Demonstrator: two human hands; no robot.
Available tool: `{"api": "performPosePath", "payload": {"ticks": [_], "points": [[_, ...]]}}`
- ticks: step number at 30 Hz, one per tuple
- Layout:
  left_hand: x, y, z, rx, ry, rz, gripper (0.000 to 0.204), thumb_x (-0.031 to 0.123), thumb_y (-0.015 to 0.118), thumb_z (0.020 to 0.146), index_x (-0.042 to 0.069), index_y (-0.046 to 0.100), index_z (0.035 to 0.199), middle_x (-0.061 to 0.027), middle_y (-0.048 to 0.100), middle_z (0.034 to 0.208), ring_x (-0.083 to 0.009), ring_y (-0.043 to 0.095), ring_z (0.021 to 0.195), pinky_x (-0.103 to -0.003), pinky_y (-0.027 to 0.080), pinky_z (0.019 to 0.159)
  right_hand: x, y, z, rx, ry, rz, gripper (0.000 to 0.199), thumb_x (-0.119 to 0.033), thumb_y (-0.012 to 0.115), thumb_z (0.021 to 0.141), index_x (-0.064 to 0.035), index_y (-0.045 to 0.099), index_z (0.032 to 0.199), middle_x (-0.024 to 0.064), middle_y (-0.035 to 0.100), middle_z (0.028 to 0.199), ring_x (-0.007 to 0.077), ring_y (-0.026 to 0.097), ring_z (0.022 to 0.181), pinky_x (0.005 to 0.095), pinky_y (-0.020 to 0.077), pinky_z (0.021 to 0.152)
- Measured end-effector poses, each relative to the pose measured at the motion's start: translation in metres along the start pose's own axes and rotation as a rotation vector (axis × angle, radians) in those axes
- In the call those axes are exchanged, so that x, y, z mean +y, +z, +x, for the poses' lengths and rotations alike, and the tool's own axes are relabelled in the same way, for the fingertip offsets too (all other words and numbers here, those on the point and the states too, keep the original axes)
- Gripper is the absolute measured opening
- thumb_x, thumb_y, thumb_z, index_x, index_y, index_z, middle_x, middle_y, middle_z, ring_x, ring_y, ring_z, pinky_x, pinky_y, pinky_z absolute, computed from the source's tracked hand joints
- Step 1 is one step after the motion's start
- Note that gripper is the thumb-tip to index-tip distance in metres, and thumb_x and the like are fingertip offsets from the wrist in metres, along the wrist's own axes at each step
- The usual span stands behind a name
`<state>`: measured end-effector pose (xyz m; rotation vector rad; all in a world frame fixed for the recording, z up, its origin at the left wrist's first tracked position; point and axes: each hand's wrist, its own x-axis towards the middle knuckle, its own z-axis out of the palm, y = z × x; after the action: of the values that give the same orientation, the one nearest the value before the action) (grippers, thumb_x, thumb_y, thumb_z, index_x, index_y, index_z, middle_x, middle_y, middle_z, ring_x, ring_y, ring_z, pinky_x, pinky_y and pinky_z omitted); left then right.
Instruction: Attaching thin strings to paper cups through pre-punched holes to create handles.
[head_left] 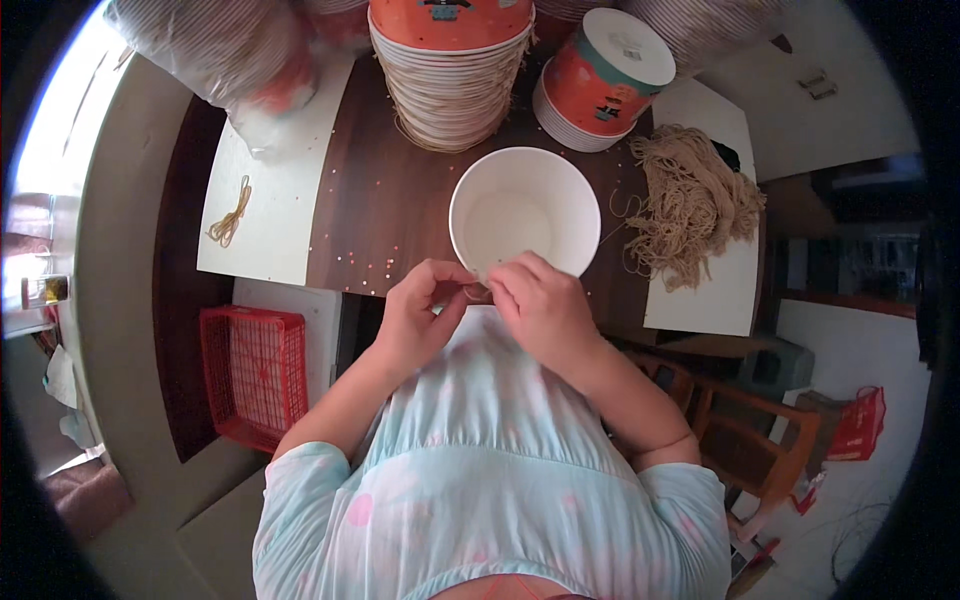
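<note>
A white paper bucket (525,205) stands on the brown table, its open mouth toward me. Both my hands meet at its near rim. My left hand (425,305) is closed, thumb and fingers pinched together just outside the rim. Close against it, my right hand (543,305) is closed too, fingertips bent down at the rim. Whatever lies between the fingertips is too small and covered to make out. Right of the bucket lies a tangled heap of tan cord (690,205), with loose strands reaching toward the bucket.
Behind stand a tall stack of orange-and-white buckets (450,90) strung with cord and a shorter stack (605,85). A bagged stack (215,50) is at far left. A small cord bundle (231,213) lies on the white panel. A red basket (255,375) sits lower left, a wooden chair (750,440) lower right.
</note>
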<state>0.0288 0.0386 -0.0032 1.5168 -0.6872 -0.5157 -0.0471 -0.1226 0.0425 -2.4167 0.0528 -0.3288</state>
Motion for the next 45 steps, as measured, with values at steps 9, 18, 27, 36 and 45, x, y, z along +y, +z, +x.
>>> {"api": "performPosePath", "payload": {"ticks": [9,18,27,36,45], "points": [[0.014,0.002,-0.007,-0.026,-0.303,-0.025,0.024,-0.011,0.044,0.087,-0.004,0.048,0.109,-0.0105,0.059,0.100,-0.0161,0.062,0.091,-0.027,0.052,0.080,-0.018,0.014,-0.023,0.013,0.089,-0.056,0.009,-0.004,0.065,0.078,-0.0048,0.060,0.085,0.0110,0.061,0.081,0.0296,0.063,0.067,0.0374,0.0510,0.056],[-0.005,0.011,-0.003,-0.005,-0.283,-0.466,0.052,-0.008,0.047,0.071,0.003,0.041,0.121,-0.0092,0.054,0.109,-0.0184,0.054,0.103,-0.033,0.044,0.094,-0.012,0.016,-0.022,0.140,-0.088,-0.177,0.008,-0.006,0.062,0.073,-0.0077,0.055,0.078,0.0046,0.053,0.077,0.0226,0.058,0.070,0.0367,0.0472,0.066],[-0.021,0.031,0.001,0.094,-0.026,-0.010,0.051,-0.002,0.063,0.073,0.001,0.042,0.120,-0.0098,0.056,0.108,-0.0171,0.059,0.098,-0.035,0.050,0.085,0.003,0.019,-0.032,0.146,0.063,0.000,0.011,-0.007,0.066,0.074,-0.0082,0.060,0.083,0.0063,0.057,0.080,0.0264,0.059,0.074,0.0382,0.0486,0.066],[-0.066,0.058,0.021,0.450,0.227,0.295,0.030,0.001,0.071,0.074,0.006,0.055,0.099,-0.0065,0.063,0.087,-0.0226,0.061,0.076,-0.031,0.048,0.069,0.006,0.019,-0.031,0.136,0.100,0.129,0.011,-0.006,0.066,0.075,-0.0061,0.061,0.085,0.0080,0.059,0.080,0.0286,0.060,0.072,0.0386,0.0497,0.063],[-0.024,0.046,0.011,0.457,-0.148,-0.433,0.030,-0.002,0.060,0.085,0.003,0.046,0.111,-0.0034,0.057,0.090,-0.0081,0.056,0.082,-0.021,0.047,0.069,0.038,0.042,-0.017,0.332,0.103,-0.035,0.010,-0.003,0.067,0.078,-0.0045,0.066,0.088,0.0093,0.064,0.079,0.0268,0.064,0.068,0.0357,0.0510,0.059]]}}
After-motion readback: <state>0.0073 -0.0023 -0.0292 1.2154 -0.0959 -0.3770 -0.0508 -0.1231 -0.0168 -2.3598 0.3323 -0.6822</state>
